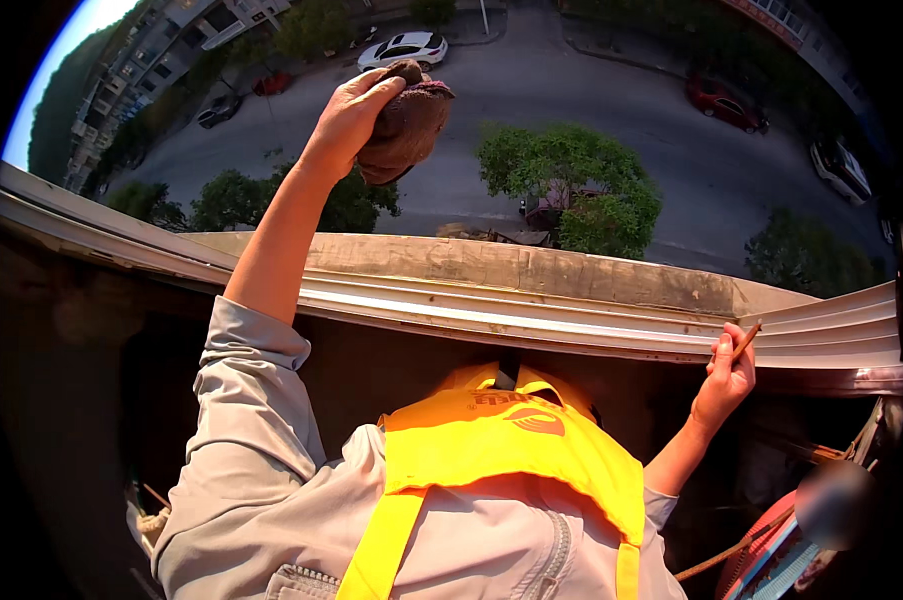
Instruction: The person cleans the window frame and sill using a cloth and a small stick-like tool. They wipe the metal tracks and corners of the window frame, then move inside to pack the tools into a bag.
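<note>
At the upper centre, our left hand (349,118), half closed, pinches a brown cloth (409,128) above the street (571,85), so we could drop it if the grip loosens, while our right hand (726,382), at right, curls around a thin brown stick (746,341).

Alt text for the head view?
A person's left grip holds a brown cloth out past a pale ridged sill, above a street with cars; the right grip holds a thin brown stick-like object. A yellow apron lies over a beige jacket.
</note>
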Motion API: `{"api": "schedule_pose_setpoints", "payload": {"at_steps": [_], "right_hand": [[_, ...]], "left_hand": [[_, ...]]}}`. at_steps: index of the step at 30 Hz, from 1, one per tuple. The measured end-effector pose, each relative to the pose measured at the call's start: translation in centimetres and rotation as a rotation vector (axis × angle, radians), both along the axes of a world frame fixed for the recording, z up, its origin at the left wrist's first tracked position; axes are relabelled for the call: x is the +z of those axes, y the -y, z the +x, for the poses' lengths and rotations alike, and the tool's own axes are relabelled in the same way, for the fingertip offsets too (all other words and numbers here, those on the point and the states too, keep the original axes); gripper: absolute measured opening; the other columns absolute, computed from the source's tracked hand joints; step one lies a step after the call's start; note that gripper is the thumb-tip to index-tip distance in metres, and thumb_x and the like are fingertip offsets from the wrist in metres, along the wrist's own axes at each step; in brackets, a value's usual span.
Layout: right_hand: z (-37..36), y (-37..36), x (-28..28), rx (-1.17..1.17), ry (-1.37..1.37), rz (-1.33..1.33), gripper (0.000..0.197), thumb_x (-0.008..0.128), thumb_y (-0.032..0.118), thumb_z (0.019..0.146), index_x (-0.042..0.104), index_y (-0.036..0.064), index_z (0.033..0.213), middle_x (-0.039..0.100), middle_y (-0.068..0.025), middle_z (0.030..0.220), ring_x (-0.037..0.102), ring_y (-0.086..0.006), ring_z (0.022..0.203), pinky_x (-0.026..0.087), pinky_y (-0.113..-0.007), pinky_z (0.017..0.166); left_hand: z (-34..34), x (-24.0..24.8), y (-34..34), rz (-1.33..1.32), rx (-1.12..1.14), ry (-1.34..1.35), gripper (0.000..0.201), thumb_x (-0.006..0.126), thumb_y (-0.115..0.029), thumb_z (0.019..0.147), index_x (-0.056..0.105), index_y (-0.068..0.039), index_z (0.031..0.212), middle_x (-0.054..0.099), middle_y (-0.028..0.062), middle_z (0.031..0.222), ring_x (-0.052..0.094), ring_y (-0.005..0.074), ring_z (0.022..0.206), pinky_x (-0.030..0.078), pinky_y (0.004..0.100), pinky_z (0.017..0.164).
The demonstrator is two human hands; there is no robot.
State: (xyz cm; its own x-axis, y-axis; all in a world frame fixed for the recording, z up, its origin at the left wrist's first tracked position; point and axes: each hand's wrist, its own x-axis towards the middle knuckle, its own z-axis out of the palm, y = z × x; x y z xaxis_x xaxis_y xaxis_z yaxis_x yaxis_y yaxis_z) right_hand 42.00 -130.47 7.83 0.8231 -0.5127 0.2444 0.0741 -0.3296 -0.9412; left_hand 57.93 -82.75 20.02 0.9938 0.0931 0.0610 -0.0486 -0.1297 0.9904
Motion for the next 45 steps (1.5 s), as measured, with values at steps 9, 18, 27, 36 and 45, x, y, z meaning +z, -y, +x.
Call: {"api": "schedule_pose_setpoints", "payload": {"at_steps": [9,18,27,36,45], "right_hand": [[3.8,-4.8,-3.4,0.286,0.029,-0.649,0.015,0.060,0.002,0.090,0.062,-0.0010,0.104,0.064,-0.0125,0.091,0.061,-0.0263,0.080,0.049,-0.034,0.072],[4.1,-5.5,-3.2,0.333,-0.052,-0.712,0.017,0.061,0.000,0.087,0.061,-0.0001,0.105,0.061,-0.0149,0.091,0.060,-0.0314,0.080,0.049,-0.037,0.072],[3.8,-5.0,-3.4,0.338,-0.023,-0.715,0.016,0.060,0.003,0.090,0.061,-0.0003,0.105,0.062,-0.0153,0.092,0.061,-0.0304,0.080,0.049,-0.037,0.072],[3.5,-5.6,-3.4,0.325,-0.027,-0.693,0.014,0.060,0.001,0.088,0.061,-0.0006,0.102,0.061,-0.0150,0.089,0.059,-0.0307,0.077,0.048,-0.037,0.071],[4.6,-6.5,-1.3,0.338,-0.066,-0.717,0.021,0.063,0.003,0.075,0.062,0.0087,0.095,0.061,-0.0102,0.082,0.061,-0.0323,0.076,0.050,-0.040,0.065]], "left_hand": [[-23.1,-7.8,-11.9,0.967,0.470,0.198,0.025,0.064,-0.010,0.087,0.061,0.002,0.110,0.064,0.0175,0.105,0.060,0.0302,0.103,0.046,0.0357,0.092],[-19.3,-12.1,5.0,0.875,-0.053,0.381,0.030,0.073,-0.014,0.071,0.064,-0.006,0.099,0.060,0.0067,0.093,0.057,0.0273,0.089,0.045,0.0394,0.079],[-13.8,-11.1,12.3,-0.502,-0.307,-0.116,0.028,0.057,-0.022,0.095,0.059,0.000,0.113,0.064,0.0052,0.105,0.059,0.0176,0.100,0.047,0.0330,0.088],[-21.7,-2.0,-5.4,-0.042,0.362,0.377,0.029,0.065,-0.007,0.089,0.058,-0.001,0.117,0.063,0.0025,0.107,0.058,0.0102,0.098,0.045,0.0268,0.092],[-25.9,-12.8,-10.9,1.338,0.385,-0.048,0.029,0.059,-0.017,0.090,0.054,0.001,0.111,0.055,0.0218,0.108,0.050,0.0417,0.102,0.040,0.0478,0.088]]}}
